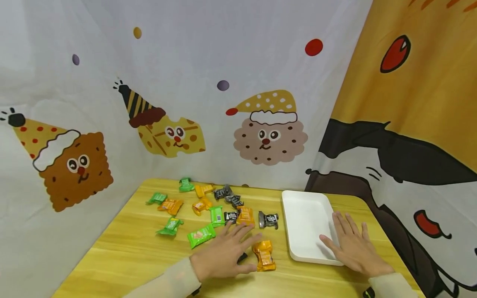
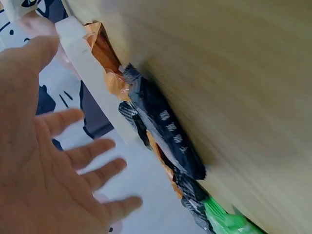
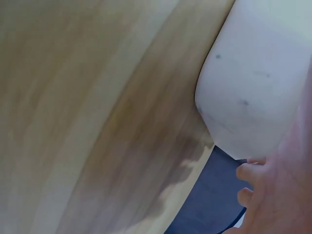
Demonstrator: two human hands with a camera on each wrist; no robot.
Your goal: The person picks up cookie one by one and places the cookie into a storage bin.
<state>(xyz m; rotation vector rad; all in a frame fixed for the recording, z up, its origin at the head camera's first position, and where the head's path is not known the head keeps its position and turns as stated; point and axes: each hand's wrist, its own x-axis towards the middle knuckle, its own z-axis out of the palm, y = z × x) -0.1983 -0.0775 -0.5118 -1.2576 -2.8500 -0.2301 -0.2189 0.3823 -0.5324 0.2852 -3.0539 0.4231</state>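
Note:
My left hand hovers with spread fingers over the near middle of the table, holding nothing. Beneath it lies a black-wrapped snack, mostly covered by the hand in the head view. Just right of the thumb is an orange-wrapped snack. A shallow white tray stands at the right. My right hand, fingers extended, is at the tray's right rim, overlapping it in the head view; in the right wrist view the fingers show beside the tray's outer wall.
Green snacks, orange snacks and black snacks lie scattered over the wooden table, left of the tray. A printed cloth with cartoon biscuits hangs behind the table and along its sides.

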